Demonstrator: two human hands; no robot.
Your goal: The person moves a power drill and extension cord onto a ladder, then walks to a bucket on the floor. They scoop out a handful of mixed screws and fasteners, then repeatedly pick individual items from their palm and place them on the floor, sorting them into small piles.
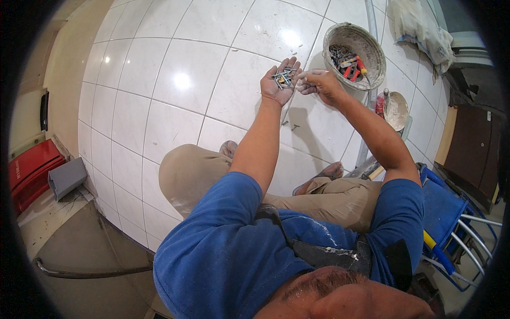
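My left hand (276, 90) is turned palm up and cupped, holding a small heap of screws (285, 78). An orange-yellow bit shows among the metal pieces. Just right of that palm is my right hand (319, 85), its thumb and fingers pinched together and dusted white. Whatever may be between those fingertips is too small to make out. Below the hands, two small screw-like pieces (295, 127) lie on the white tiles. A dirty bucket (380, 58) stands beyond my right hand, with loose hardware, red-handled pliers (348, 70) and a red-and-yellow screwdriver (362, 67) inside.
By my right forearm sit a bowl of pale plaster (397, 109) and a red tool (380, 105). A long metal bar (371, 24) runs past the bucket. A whitish bag (422, 32) is at the far right. Folded blue frames (446, 207) stand near right; a red box (34, 173), left.
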